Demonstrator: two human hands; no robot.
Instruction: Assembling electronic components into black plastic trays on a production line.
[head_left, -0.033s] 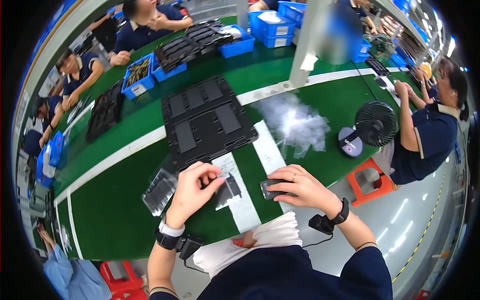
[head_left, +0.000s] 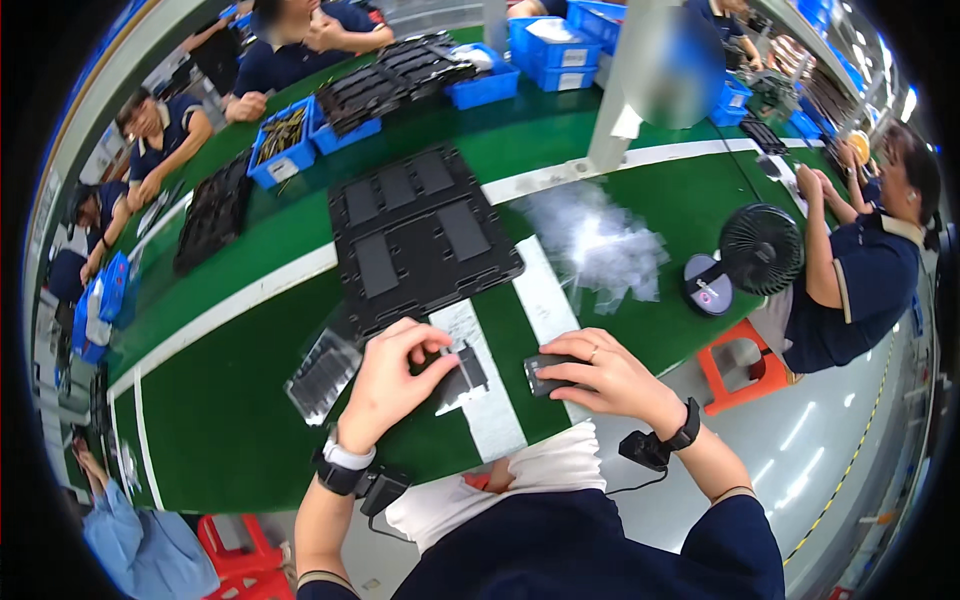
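Two dark straps ring our wrists, one on the left (head_left: 340,474) and one on the right (head_left: 686,425), just above white cloth (head_left: 545,470) over our lap. Our left hand (head_left: 398,378) is at the near part of the green counter (head_left: 230,400), its thumb and forefinger tips drawn close together at the edge of a small dark piece (head_left: 464,376); we cannot tell whether that grip pinches it. The piece lies partly over a pale strip (head_left: 492,425) on the counter, between our hands. Our right hand (head_left: 615,382) has its grip clamped on a flat dark block (head_left: 538,375), which sits at the end of a second pale strip (head_left: 540,290). Left of our left hand lies a clear sheet with dark bars (head_left: 322,378). Beyond our hands, we have a black tray (head_left: 408,250) lying flat, with grey rectangular pads on it, and to its right a loose heap of clear films (head_left: 600,250). A black fan (head_left: 760,248) stands farther right, near a red stool (head_left: 742,362) and a seated co-worker (head_left: 862,255). Across from us are a blue bin of brassy strips (head_left: 284,170), stacked blue bins (head_left: 560,78) and another person in a navy sleeve (head_left: 285,68).
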